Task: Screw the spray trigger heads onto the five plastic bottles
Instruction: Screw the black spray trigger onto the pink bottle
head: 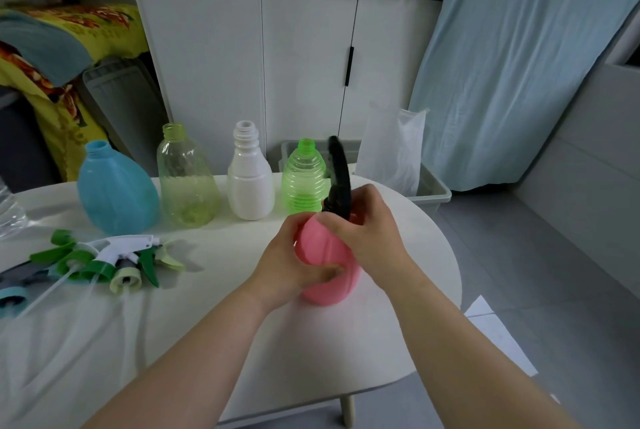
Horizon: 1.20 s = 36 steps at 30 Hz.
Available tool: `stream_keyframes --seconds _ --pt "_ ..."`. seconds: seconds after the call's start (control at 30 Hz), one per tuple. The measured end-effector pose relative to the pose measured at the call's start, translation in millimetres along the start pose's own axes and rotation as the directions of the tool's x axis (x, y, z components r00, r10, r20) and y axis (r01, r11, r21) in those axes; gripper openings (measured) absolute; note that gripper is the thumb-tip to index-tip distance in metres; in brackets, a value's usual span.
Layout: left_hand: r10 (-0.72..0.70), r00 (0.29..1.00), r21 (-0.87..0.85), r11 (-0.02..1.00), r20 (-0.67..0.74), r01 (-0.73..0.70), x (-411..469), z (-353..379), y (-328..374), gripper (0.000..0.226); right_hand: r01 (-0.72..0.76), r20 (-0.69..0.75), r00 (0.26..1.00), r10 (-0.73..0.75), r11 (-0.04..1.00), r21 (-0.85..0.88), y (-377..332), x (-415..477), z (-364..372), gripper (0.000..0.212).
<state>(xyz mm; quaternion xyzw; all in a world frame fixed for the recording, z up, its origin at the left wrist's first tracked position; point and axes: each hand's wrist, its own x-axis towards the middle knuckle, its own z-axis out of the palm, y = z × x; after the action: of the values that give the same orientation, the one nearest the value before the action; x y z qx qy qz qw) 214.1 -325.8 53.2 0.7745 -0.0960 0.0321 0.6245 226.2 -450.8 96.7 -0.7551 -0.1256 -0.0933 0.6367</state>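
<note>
A pink bottle (325,252) stands on the white table (221,262), gripped around its body by my left hand (287,262). A black trigger head (338,172) sits on its neck, and my right hand (363,231) is closed around the head's collar. Behind stand several bottles with bare necks: blue (116,189), pale yellow-green (187,179), white (250,176) and bright green (304,179). A pile of loose trigger heads (104,262) in green, white, grey and pale yellow lies at the left of the table.
A clear plastic bag (10,214) lies at the table's left edge. Behind the table are a grey bin (433,191) holding a white bag (394,148), white cupboards (311,58) and a light blue cloth (512,65). Paper (498,335) lies on the floor at right.
</note>
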Motion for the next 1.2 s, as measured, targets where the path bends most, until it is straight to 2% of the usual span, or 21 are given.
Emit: stream_keyframes --seconds 0.07,0.1,0.2,0.27,0.47,0.53,0.67,0.8,0.9,0.97,1.07,1.1,1.2 --pt "-0.002 1.000 -0.003 1.000 -0.015 0.002 0 2 0 0.061 -0.001 -0.054 0.999 0.000 1.000 -0.017 0 0 5 0.033" --pt "0.000 1.000 0.000 1.000 -0.018 0.000 0 2 0 0.060 -0.009 -0.029 1.000 0.009 1.000 0.014 0 0 4 0.032" --pt "-0.001 1.000 0.012 1.000 -0.017 0.001 0 1 0 0.060 -0.047 0.166 0.986 0.019 0.985 0.167 -1 -3 -7 0.030" --pt "-0.009 1.000 0.011 1.000 -0.008 0.010 0 1 -1 0.061 -0.043 0.209 0.978 0.006 0.984 0.170 -1 -4 -12 0.031" --pt "-0.023 1.000 0.006 1.000 0.021 0.023 2 -4 1 0.060 -0.035 0.019 0.999 0.034 0.996 0.078 1 -2 -4 0.028" --pt "-0.024 0.999 0.012 1.000 0.030 0.024 3 -6 1 0.061 -0.044 0.043 0.998 0.041 0.996 0.079 2 -3 -5 0.026" --pt "-0.021 1.000 0.014 1.000 0.020 0.021 2 -5 0 0.061 -0.017 0.192 0.981 0.004 0.998 0.066 3 -6 -7 0.023" --pt "-0.023 1.000 0.024 0.999 0.000 0.023 3 -4 -1 0.063 -0.013 0.076 0.997 0.006 0.995 0.097 4 -6 0 0.030" --pt "-0.019 1.000 0.028 0.999 0.002 0.019 2 -3 -3 0.063 0.030 -0.032 0.999 -0.028 0.998 0.046 8 -10 7 0.031" --pt "-0.022 1.000 0.031 0.999 0.014 0.022 2 -4 -3 0.063 0.012 0.002 1.000 -0.012 0.999 0.047 5 -7 2 0.029" --pt "-0.025 0.999 0.033 0.999 0.031 0.024 2 -6 -2 0.063 -0.048 0.231 0.971 0.058 0.998 -0.048 -5 1 -10 0.020" --pt "-0.023 0.999 0.036 0.999 0.028 0.022 2 -5 -2 0.063 -0.056 0.260 0.963 0.071 0.996 -0.066 -7 2 -11 0.019" --pt "-0.016 1.000 0.060 0.998 0.005 0.015 1 -4 -2 0.062 -0.058 0.162 0.985 0.060 0.998 -0.016 -5 -2 -4 0.020"
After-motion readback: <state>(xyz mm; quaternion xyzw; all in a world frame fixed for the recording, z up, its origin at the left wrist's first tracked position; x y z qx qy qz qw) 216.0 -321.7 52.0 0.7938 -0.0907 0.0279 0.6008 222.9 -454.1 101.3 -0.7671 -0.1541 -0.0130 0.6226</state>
